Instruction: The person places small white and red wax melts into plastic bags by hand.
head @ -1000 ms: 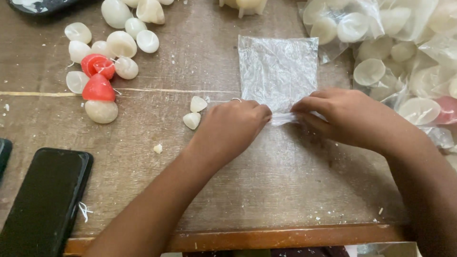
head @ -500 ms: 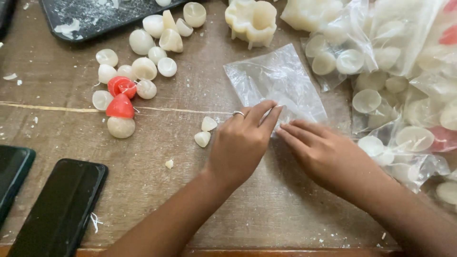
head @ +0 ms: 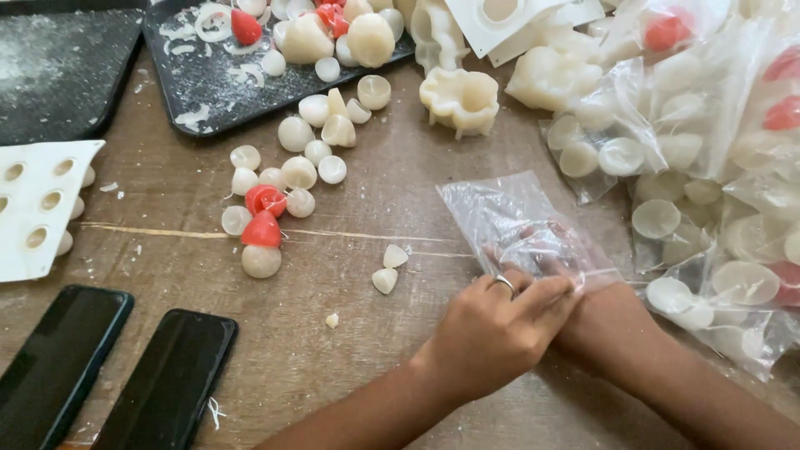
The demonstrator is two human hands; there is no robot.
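Clear bag (head: 521,225) at centre right of frame, mouth now opened. Right hand (head: 604,321) slid inside, fingers (head: 546,250) seen spread through the plastic; half a second earlier both hands lay outside, at the bag's near edge. Left hand (head: 492,329) pinching the bag's near lip, ring on one finger. Judged: bag opened, ready for filling. Two small pale cones (head: 389,268) just left of the hands, untouched, as before. Pale and red pieces (head: 265,208) at centre left. Compared with the earlier frame: view tilted up, black trays (head: 192,92) and white mould (head: 37,208) now seen; two phones (head: 108,375) at lower left.
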